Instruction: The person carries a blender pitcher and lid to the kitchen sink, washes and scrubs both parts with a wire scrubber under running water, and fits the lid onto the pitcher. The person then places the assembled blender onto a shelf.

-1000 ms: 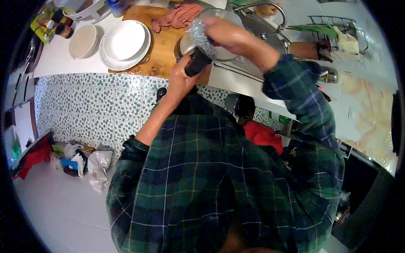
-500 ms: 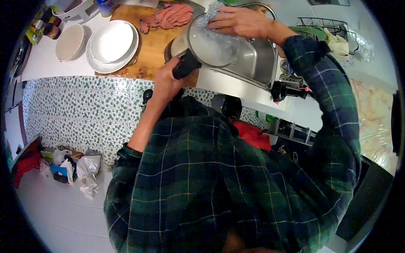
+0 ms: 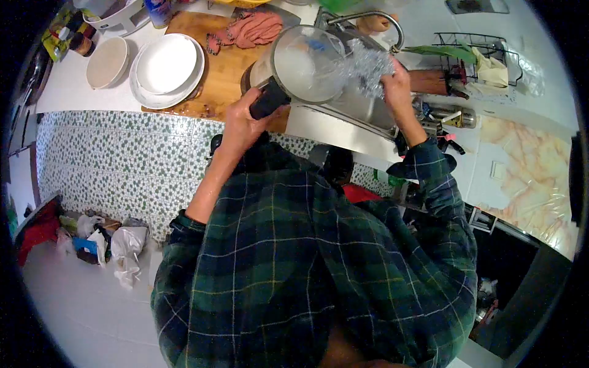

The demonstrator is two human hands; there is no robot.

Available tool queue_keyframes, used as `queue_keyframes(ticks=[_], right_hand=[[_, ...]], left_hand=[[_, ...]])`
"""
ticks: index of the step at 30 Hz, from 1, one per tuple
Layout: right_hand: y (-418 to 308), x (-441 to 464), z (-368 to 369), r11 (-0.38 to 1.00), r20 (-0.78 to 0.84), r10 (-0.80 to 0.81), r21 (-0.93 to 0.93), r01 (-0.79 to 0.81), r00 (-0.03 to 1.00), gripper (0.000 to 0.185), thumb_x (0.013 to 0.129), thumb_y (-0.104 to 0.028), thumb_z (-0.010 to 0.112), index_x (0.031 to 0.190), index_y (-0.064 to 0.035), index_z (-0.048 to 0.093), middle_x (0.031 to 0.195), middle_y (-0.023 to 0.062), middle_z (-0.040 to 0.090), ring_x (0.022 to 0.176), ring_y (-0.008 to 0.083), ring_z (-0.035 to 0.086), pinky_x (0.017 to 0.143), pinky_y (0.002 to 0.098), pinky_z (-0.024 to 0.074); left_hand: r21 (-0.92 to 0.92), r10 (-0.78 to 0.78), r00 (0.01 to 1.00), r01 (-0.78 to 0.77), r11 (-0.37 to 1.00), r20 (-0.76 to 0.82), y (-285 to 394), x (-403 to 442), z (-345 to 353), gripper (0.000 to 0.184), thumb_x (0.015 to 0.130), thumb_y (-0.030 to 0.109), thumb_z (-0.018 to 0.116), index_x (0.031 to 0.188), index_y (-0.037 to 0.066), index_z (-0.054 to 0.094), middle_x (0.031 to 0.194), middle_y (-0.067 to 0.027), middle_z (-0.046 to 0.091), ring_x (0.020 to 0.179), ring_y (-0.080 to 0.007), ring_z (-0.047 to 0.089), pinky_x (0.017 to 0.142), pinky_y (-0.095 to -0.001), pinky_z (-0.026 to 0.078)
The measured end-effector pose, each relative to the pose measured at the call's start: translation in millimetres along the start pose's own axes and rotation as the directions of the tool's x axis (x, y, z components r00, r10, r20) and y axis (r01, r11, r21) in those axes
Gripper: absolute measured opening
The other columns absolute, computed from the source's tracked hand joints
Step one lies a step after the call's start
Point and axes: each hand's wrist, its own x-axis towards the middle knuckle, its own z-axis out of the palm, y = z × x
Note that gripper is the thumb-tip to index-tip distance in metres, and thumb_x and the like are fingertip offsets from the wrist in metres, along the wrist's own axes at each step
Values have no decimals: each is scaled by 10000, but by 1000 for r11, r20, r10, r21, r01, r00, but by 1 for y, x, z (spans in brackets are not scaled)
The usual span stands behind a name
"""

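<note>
My left hand is wrapped round the black handle of a round, see-through glass vessel. The vessel is tilted over the counter's edge beside the sink, with whitish wet film inside. At its right rim, my right hand pinches a crumpled silvery mesh scrubber over the sink. Behind the vessel, a round pan-like item is partly hidden on the wooden board.
A white bowl on a plate and a beige bowl stand at the left. An orange cloth lies on the board. The curved faucet arches behind the sink; a black wire rack is at the right.
My right hand has moved from the vessel's far rim to its right side, carrying the scrubber. My left hand keeps its hold on the handle, and the vessel's open side now faces up more.
</note>
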Motion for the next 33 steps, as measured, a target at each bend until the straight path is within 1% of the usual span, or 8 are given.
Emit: queue_keyframes(ticks=[1,6,8,15,27,28,32,33], right_hand=[[1,2,0,934,-94,258,280,-223,962,439,708,40,402,1123,-15,532,1018,67,607,916,170,571,841,299,432],[8,17,51,912,58,287,290,-291,956,299,861,-160,546,1112,4,539,984,35,604,874,122,557,792,260,438],[1,45,64,966,23,217,-147,-211,976,309,851,-222,605,1084,-20,579,991,18,616,885,121,558,791,249,442],[-44,75,52,969,377,39,211,-127,926,447,850,-134,532,1284,-69,449,1099,157,561,974,276,541,770,429,466],[20,14,97,541,-311,312,835,101,898,435,683,94,633,1089,-60,600,1003,52,636,916,183,608,820,290,476],[32,6,96,836,-415,137,536,120,899,396,704,85,616,1082,-33,591,1032,68,619,959,186,586,840,299,474],[65,-40,68,992,-357,-106,-99,76,928,331,746,71,573,1062,-24,591,1038,94,601,998,203,565,860,322,472],[71,-40,59,720,-410,268,687,101,872,315,757,55,560,1058,-32,591,1041,101,599,997,213,565,862,335,471]], left_hand=[[7,0,1000,0,1000,5,-2,0,0,293,702,243,761,808,31,589,661,-103,606,565,-187,578,535,-313,455],[1,-14,998,14,1000,62,-3,1,-2,288,704,228,760,822,28,590,649,-87,586,557,-154,542,537,-308,453],[5,-13,998,12,1000,67,-1,2,-1,287,705,223,759,824,27,588,650,-88,586,557,-154,544,535,-307,452],[-18,-4,1000,4,1000,23,10,3,10,285,699,203,764,794,26,562,622,-95,577,531,-169,536,523,-299,446],[48,-80,995,77,996,57,-4,4,-1,310,704,230,769,781,9,566,584,-75,526,531,-116,453,514,-272,414],[104,-47,998,42,994,51,2,6,-2,331,708,250,766,762,4,552,572,-69,508,525,-123,446,508,-275,409],[175,-101,993,89,981,61,2,5,-6,380,712,302,757,747,-4,535,570,-90,497,548,-150,459,535,-307,409],[262,-247,954,199,944,167,13,8,-14,425,710,296,756,904,-3,525,717,-112,551,668,-173,513,626,-318,441]])
